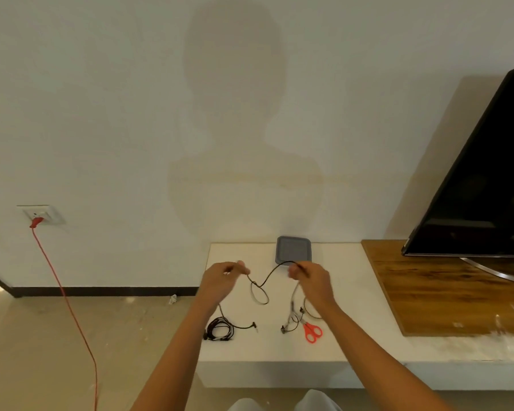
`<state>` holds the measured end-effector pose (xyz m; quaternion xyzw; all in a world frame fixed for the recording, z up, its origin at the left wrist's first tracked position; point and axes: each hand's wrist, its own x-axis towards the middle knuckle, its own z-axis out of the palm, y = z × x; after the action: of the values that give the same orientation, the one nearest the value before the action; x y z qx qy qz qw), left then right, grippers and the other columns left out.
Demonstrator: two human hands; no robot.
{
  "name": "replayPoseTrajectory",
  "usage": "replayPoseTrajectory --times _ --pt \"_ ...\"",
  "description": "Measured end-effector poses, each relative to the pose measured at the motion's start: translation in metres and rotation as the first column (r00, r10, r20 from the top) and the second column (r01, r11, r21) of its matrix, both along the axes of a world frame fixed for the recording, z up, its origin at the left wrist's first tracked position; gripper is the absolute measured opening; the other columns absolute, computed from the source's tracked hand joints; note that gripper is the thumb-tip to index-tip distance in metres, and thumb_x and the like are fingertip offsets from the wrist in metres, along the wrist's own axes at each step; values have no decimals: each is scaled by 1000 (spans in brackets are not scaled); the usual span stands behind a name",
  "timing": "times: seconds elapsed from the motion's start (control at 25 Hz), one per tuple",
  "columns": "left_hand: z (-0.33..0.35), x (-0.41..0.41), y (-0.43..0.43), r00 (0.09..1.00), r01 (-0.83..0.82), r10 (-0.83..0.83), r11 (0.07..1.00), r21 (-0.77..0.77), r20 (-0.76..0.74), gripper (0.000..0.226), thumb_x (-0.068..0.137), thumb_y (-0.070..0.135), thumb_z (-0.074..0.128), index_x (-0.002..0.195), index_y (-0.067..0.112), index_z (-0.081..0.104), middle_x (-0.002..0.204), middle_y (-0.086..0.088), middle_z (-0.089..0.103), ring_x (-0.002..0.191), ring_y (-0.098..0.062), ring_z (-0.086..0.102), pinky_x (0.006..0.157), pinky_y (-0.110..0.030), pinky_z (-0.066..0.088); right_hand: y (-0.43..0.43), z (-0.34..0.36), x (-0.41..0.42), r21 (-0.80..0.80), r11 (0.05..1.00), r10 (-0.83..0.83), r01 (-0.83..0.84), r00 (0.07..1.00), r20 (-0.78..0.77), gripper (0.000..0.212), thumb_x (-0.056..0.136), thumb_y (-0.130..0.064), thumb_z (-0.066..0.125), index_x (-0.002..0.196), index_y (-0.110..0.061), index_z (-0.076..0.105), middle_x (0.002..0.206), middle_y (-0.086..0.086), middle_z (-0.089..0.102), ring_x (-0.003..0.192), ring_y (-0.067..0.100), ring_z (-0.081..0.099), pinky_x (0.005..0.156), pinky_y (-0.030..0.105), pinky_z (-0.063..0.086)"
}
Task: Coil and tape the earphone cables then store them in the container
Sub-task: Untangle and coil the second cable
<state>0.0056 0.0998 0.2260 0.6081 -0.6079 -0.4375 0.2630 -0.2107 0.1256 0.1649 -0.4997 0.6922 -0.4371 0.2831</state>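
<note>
A black earphone cable [264, 281] stretches between both hands above the white table [350, 295]. My left hand [224, 277] pinches one end, and a small loop of cable hangs below it. My right hand [310, 277] pinches the other end. A grey square container [293, 250] sits at the table's back edge, just behind my right hand. A second black earphone [220, 329] lies coiled near the front left. A third tangled cable [293, 320] lies below my right hand. Red-handled scissors [312, 332] lie next to it.
A wooden board [445, 289] covers the table's right side, with a black TV [481, 179] standing on it. On the left, a red cord [69, 304] runs from a wall socket [40, 215] down across the floor. A wall stands right behind the table.
</note>
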Motion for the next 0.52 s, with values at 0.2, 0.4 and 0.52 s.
replayPoseTrajectory --times 0.2,0.4,0.52 --pt "25 17 8 986 101 -70 974 204 -155 44 96 46 37 62 19 42 64 1 31 47 -10 23 47 -19 23 2 32 -9 334 885 301 -325 946 122 77 85 -2 54 150 -20 17 151 -3 25 141 17 23 108 28 28" --pt "59 -1 13 928 301 -250 941 158 -278 47 97 49 36 60 22 45 52 11 35 46 -7 25 44 -17 22 1 89 41 -14 769 638 -639 769 -51 20 96 -14 49 112 -16 60 97 -5 69 91 8 64 87 29 51" --pt "64 28 16 916 363 -315 915 176 -250 45 98 48 34 69 19 53 54 10 35 47 -6 24 44 -15 23 0 106 16 -114 882 464 -457 884 49 18 96 -9 49 94 -11 67 76 -2 68 65 7 59 61 22 48"
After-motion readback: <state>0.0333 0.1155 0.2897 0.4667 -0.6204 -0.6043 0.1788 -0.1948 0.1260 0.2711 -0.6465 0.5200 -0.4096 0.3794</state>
